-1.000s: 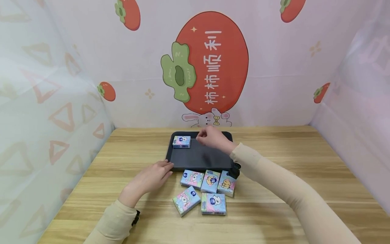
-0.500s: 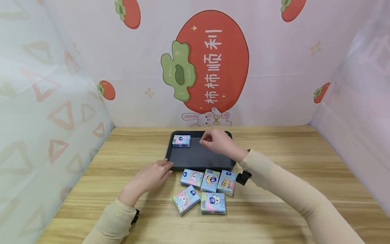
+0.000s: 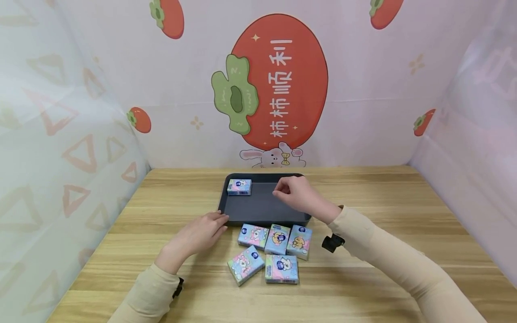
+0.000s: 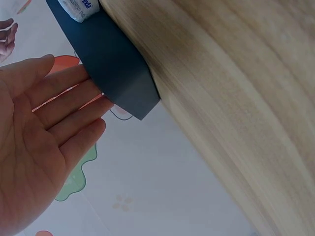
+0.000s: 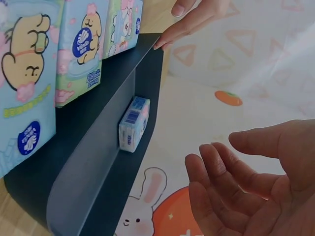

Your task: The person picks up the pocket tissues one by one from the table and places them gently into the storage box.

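While the left hand (image 3: 200, 234), empty grip outstretched, touches a tray (image 3: 254, 205) holding one packet (image 3: 239, 187), the right hand (image 3: 300, 194) hovers above the tray, grip loosely curled and empty.

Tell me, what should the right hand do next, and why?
Probably it should reach down for the blue packet at the right end of the row by the tray. The right hand looks empty, that packet is the nearest one outside, and only one packet is in the tray.
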`<state>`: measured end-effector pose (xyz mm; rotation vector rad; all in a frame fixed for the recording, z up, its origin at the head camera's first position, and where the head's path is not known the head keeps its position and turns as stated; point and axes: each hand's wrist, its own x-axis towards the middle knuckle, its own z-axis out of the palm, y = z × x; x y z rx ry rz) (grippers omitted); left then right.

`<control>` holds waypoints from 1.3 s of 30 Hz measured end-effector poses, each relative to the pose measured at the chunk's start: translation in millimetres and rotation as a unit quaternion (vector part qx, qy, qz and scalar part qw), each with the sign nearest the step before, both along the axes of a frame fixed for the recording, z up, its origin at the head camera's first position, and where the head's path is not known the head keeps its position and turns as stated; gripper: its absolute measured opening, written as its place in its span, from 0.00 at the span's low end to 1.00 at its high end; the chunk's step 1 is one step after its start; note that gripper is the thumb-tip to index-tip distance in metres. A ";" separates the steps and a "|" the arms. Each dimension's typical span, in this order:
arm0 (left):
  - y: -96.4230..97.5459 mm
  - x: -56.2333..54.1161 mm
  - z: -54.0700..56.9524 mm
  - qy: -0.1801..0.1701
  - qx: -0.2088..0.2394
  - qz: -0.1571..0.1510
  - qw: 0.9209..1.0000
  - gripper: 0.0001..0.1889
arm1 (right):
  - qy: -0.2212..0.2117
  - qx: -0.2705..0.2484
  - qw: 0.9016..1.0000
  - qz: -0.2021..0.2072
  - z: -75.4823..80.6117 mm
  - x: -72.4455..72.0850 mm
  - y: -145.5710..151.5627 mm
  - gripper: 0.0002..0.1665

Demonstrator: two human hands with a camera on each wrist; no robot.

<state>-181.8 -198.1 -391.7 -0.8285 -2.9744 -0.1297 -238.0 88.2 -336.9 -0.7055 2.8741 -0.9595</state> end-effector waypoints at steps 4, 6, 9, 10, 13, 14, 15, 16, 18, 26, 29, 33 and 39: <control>-1.1 0.0 -0.2 -0.001 -0.001 0.003 1.000 0.17 | -0.003 -0.005 1.000 0.000 -3.4 3.5 6.8 0.10; -1.6 -0.2 -0.6 0.000 -0.001 0.003 1.000 0.18 | -0.004 -0.003 1.000 -0.003 -5.2 5.2 9.6 0.10; -2.3 -0.8 -1.5 0.000 -0.001 0.004 1.000 0.17 | -0.005 0.003 1.000 -0.006 -7.6 8.5 12.8 0.09; -2.6 -0.9 -1.8 -0.001 0.000 0.004 1.000 0.17 | -0.006 0.005 1.000 -0.009 -8.5 9.7 13.5 0.09; -3.1 -0.6 -2.2 -0.004 0.000 0.005 1.000 0.18 | -0.008 0.010 1.000 -0.015 -10.6 13.9 15.3 0.08; -3.1 -0.3 -2.1 -0.007 0.000 0.007 1.000 0.18 | -0.008 0.012 1.000 -0.017 -11.4 15.3 15.8 0.08; -3.0 0.1 -1.7 -0.008 0.000 0.007 1.000 0.18 | -0.009 0.012 1.000 -0.019 -12.1 16.5 16.3 0.08; -3.0 0.2 -1.8 -0.009 0.000 0.007 1.000 0.18 | -0.010 0.013 1.000 -0.021 -13.0 17.8 16.9 0.07; -2.8 0.5 -1.5 -0.008 -0.001 0.007 1.000 0.18 | -0.013 0.013 1.000 -0.023 -14.6 20.0 18.6 0.07; -2.7 0.5 -1.2 -0.011 -0.002 0.006 1.000 0.18 | -0.019 0.011 0.999 -0.027 -25.1 25.4 27.7 0.06; -2.8 0.3 -1.3 -0.013 -0.002 0.006 1.000 0.18 | -0.021 0.011 0.999 -0.029 -30.2 26.8 30.8 0.06; -2.5 0.0 -1.4 -0.015 -0.001 0.007 1.000 0.18 | -0.021 0.012 0.999 -0.029 -34.7 29.8 34.9 0.06; -2.1 -0.6 -1.4 -0.015 -0.001 0.006 1.000 0.18 | -0.022 0.014 0.999 -0.034 -37.1 34.2 40.9 0.07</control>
